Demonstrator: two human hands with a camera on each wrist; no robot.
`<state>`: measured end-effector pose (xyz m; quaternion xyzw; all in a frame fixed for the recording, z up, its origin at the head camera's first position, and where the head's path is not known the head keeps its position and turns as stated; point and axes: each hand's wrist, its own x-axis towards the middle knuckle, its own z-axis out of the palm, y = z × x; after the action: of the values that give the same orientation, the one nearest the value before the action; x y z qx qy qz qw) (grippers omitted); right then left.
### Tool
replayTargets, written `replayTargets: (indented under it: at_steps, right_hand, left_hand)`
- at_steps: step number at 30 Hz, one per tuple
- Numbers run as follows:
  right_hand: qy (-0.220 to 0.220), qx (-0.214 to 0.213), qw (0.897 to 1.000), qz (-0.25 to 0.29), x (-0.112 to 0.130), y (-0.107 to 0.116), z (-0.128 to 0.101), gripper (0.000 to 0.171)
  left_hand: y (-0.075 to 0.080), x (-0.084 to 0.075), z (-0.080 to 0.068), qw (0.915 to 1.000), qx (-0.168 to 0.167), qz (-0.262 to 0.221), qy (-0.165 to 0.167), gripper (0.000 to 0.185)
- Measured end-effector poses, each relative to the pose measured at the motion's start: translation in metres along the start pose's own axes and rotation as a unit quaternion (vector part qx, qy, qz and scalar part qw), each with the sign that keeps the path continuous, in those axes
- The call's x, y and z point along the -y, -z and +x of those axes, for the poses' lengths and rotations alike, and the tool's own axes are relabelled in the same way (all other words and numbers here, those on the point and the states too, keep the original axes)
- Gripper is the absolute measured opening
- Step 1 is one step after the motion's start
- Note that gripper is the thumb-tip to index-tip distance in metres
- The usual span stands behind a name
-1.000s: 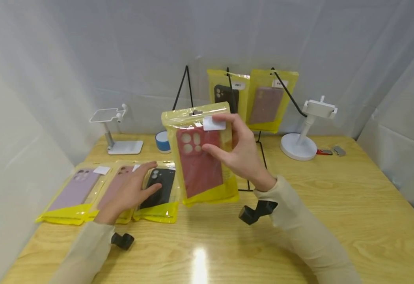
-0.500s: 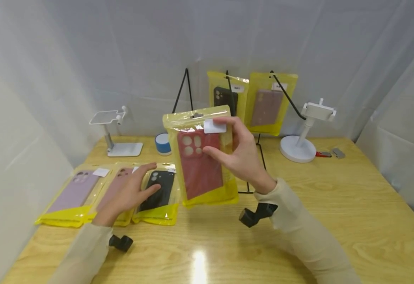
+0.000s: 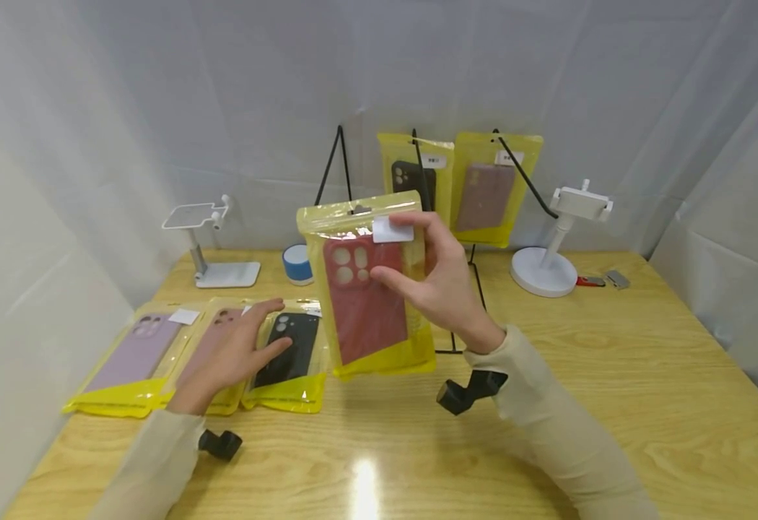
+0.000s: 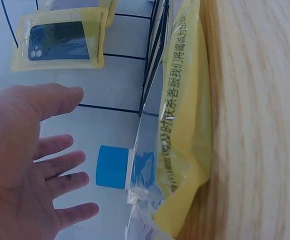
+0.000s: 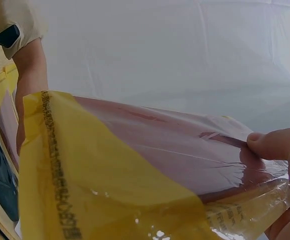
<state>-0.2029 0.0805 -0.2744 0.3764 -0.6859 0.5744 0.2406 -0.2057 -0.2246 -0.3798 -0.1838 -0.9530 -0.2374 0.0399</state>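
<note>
Yellow plastic is framing the red phone case in its clear-fronted pouch, which is hanging upright in the air above the pale wooden table, its lower edge clear of the tabletop. The right hand is holding the pouch at its upper right: the thumb is lying across the front just beside the case's camera cut-outs, and the fingers are curling over the top corner by the white sticker. In the right wrist view the thumb tip is pressing the clear film against the red case, so the pouch is being pinched between thumb and fingers.

The left hand is resting palm down, fingers spread and fairly straight, on a row of three pouches lying flat at the table's left. It is covering the pink phone case pouch, with the thumb reaching onto the black phone case pouch; the lilac phone case pouch is lying just beside it, untouched. The left wrist view is showing the fingers fanned and gripping nothing.

Behind, two more yellow pouches are hanging on a black wire rack.
</note>
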Motion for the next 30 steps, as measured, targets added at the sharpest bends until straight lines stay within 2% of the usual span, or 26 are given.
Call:
replayTargets:
  at_steps: [1,8,16,21,30]
  right_hand:
    - [0.000,0.000,1.000,0.002,0.000,0.000,0.000,0.055]
    - [-0.011,0.003,1.000,-0.001,-0.001,-0.002,-0.001,0.055]
    - [-0.014,0.020,1.000,0.004,-0.003,-0.009,0.002,0.055]
    - [-0.014,0.024,1.000,0.003,-0.005,-0.016,0.007,0.054]
    - [-0.019,0.026,0.999,-0.004,-0.011,-0.023,0.014,0.054]
  left_hand:
    - [0.001,0.000,-0.001,0.9999,0.001,0.012,0.007,0.063]
    - [0.001,0.001,-0.001,1.0000,-0.006,-0.004,0.002,0.064]
    - [0.001,0.003,-0.001,0.9985,-0.014,0.052,0.004,0.064]
    - [0.001,0.006,-0.001,0.9978,-0.021,0.062,-0.006,0.064]
    - [0.002,0.007,-0.001,0.9961,-0.020,0.086,0.000,0.065]
